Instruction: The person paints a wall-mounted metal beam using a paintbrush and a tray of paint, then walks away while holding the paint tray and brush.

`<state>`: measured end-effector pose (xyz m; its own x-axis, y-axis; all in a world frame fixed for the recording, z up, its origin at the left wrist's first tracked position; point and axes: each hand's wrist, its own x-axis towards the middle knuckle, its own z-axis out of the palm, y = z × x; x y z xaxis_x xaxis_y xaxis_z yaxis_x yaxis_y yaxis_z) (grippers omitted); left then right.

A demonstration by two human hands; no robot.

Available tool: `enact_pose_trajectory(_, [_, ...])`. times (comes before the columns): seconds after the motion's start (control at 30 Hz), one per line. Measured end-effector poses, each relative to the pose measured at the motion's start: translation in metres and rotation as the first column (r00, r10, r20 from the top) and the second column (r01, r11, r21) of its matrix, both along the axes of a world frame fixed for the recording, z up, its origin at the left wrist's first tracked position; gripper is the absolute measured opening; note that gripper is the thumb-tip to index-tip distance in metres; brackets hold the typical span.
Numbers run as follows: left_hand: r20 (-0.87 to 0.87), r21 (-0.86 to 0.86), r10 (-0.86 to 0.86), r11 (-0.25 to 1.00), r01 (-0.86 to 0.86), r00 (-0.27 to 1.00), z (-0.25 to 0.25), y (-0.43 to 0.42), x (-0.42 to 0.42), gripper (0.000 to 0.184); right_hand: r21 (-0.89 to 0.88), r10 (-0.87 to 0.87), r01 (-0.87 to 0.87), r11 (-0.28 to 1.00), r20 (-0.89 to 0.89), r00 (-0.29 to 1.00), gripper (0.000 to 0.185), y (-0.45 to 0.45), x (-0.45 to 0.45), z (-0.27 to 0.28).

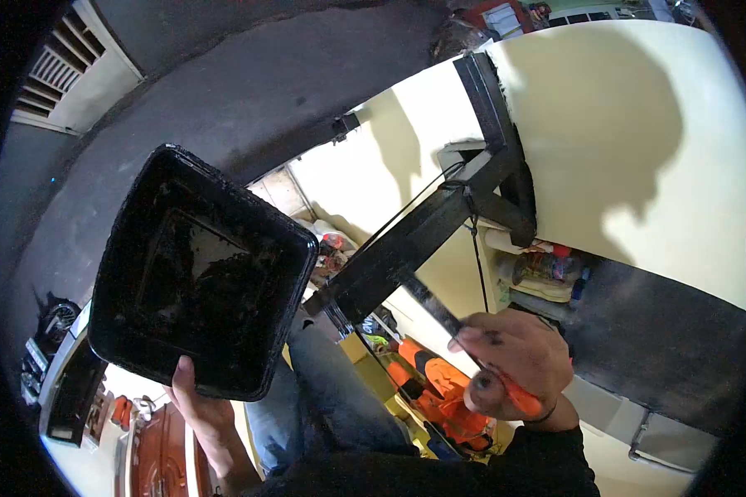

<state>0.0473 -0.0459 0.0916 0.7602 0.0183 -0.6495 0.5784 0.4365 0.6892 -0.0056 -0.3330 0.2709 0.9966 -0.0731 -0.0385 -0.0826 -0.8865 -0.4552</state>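
Spill risk: wet black paint [211, 257] could be tipped over the rim if the tray [133, 265] is tilted; it's supported only by the left hand [203, 418], thumb pressed at the near edge, other fingers hidden. Jeans [315, 398] could be hit. Brush [433, 305] is gripped in the right hand [522, 356], fingers curled closed, over the beam [414, 236]; contact unclear. Tip's aimed up-left in view, long axis diagonal, handle lower right.

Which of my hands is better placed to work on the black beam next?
Probably your right hand: its grip is on the tool, whose far end is at the beam. Your left hand holds the tray by its edge, off to the left, so it looks busy.
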Motion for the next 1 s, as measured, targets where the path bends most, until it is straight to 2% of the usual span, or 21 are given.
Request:
enact_pose_trajectory(0.03, [0.007, 0.045, -0.015, 0.999, 0.015, 1.000, -0.001, 0.001, -0.002, 0.065, 0.009, 0.000, 0.000, 1.000, 0.004, 1.000, 0.025, -0.001, -0.007, 0.001])
enact_pose_trajectory(0.1, [0.026, 0.054, -0.043, 0.998, 0.042, 0.999, -0.008, 0.010, -0.010, 0.064, -0.005, -0.200, 0.201, 0.980, 0.090, 0.976, 0.031, -0.005, -0.021, -0.001])
enact_pose_trajectory(0.13, [0.041, 0.053, -0.077, 0.996, 0.075, 0.996, -0.010, 0.015, -0.011, 0.063, 0.116, -0.406, 0.389, 0.914, 0.205, 0.891, 0.034, -0.006, -0.016, -0.010])
enact_pose_trajectory(0.17, [0.032, 0.083, -0.039, 0.996, 0.036, 0.999, 0.000, 0.008, -0.011, 0.060, 0.239, -0.567, 0.516, 0.823, 0.274, 0.777, 0.037, -0.009, -0.012, -0.018])
enact_pose_trajectory(0.2, [0.034, 0.099, -0.029, 0.995, 0.026, 0.999, 0.003, 0.007, -0.011, 0.060, 0.304, -0.646, 0.571, 0.763, 0.318, 0.694, 0.041, -0.017, -0.004, -0.023])
enact_pose_trajectory(0.27, [0.033, 0.125, -0.013, 0.992, 0.009, 0.999, 0.008, 0.010, -0.012, 0.058, 0.100, -0.522, 0.523, 0.846, 0.354, 0.776, 0.039, -0.035, 0.007, -0.022])
enact_pose_trajectory(0.3, [0.100, 0.127, -0.066, 0.991, 0.053, 0.993, -0.002, 0.020, -0.015, 0.059, 0.107, -0.514, 0.512, 0.852, 0.352, 0.782, 0.039, -0.032, 0.011, -0.022])
enact_pose_trajectory(0.33, [0.098, 0.130, -0.056, 0.991, 0.043, 0.994, -0.004, 0.022, -0.017, 0.059, -0.100, -0.258, 0.299, 0.949, 0.301, 0.918, 0.038, -0.026, 0.015, -0.021])
enact_pose_trajectory(0.37, [0.112, 0.102, -0.039, 0.994, 0.027, 0.993, -0.008, 0.023, -0.018, 0.059, -0.286, 0.008, 0.048, 0.957, 0.193, 0.981, 0.038, -0.019, 0.021, -0.020])
enact_pose_trajectory(0.4, [0.125, 0.073, -0.020, 0.997, 0.011, 0.992, -0.010, 0.024, -0.019, 0.060, -0.489, 0.216, -0.143, 0.860, 0.095, 0.972, 0.035, -0.004, 0.027, -0.013])
enact_pose_trajectory(0.43, [0.117, 0.075, -0.012, 0.997, 0.003, 0.993, -0.011, 0.026, -0.019, 0.060, -0.297, 0.234, -0.204, 0.933, 0.069, 0.970, 0.035, -0.001, 0.036, -0.009])
enact_pose_trajectory(0.5, [0.062, 0.003, -0.024, 1.000, 0.023, 0.998, -0.012, 0.028, -0.017, 0.061, -0.088, 0.266, -0.263, 0.961, 0.033, 0.963, 0.035, 0.009, 0.053, -0.009])
enact_pose_trajectory(0.53, [0.049, 0.002, -0.012, 1.000, 0.012, 0.999, -0.012, 0.027, -0.015, 0.061, 0.251, -0.171, 0.149, 0.956, 0.069, 0.983, 0.028, 0.016, 0.060, -0.011])
enact_pose_trajectory(0.6, [0.058, 0.041, 0.044, 0.998, -0.047, 0.997, -0.002, 0.029, -0.018, 0.063, 0.361, -0.491, 0.454, 0.815, 0.013, 0.871, 0.028, 0.012, 0.079, -0.015])
enact_pose_trajectory(0.63, [0.047, 0.036, 0.054, 0.998, -0.055, 0.997, -0.004, 0.034, -0.019, 0.063, 0.213, -0.479, 0.496, 0.842, -0.127, 0.868, 0.030, 0.004, 0.099, -0.016])
enact_pose_trajectory(0.7, [0.061, 0.044, 0.051, 0.998, -0.054, 0.997, -0.011, 0.045, -0.024, 0.063, 0.096, -0.422, 0.459, 0.883, -0.268, 0.866, 0.031, -0.037, 0.118, -0.030])
enact_pose_trajectory(0.73, [0.051, 0.037, 0.061, 0.997, -0.063, 0.997, -0.011, 0.049, -0.024, 0.063, 0.084, -0.415, 0.451, 0.888, -0.273, 0.868, 0.031, -0.048, 0.131, -0.027])
enact_pose_trajectory(0.8, [0.026, 0.021, -0.010, 1.000, 0.009, 1.000, -0.013, 0.051, -0.020, 0.062, -0.213, -0.377, 0.336, 0.917, -0.195, 0.906, 0.030, -0.064, 0.151, -0.025])
enact_pose_trajectory(0.83, [-0.037, 0.022, -0.021, 1.000, 0.022, 0.999, -0.016, 0.057, -0.022, 0.063, -0.221, -0.374, 0.331, 0.917, -0.200, 0.905, 0.030, -0.061, 0.154, -0.027])
enact_pose_trajectory(0.97, [-0.043, 0.050, 0.007, 0.999, -0.004, 0.999, -0.008, 0.044, -0.009, 0.064, -0.197, 0.037, -0.087, 0.977, -0.245, 0.969, 0.032, -0.033, 0.158, -0.043])
enact_pose_trajectory(1.0, [-0.050, 0.047, 0.031, 0.998, -0.028, 0.998, -0.008, 0.043, -0.009, 0.064, -0.187, 0.096, -0.143, 0.972, -0.240, 0.966, 0.032, -0.019, 0.158, -0.044])
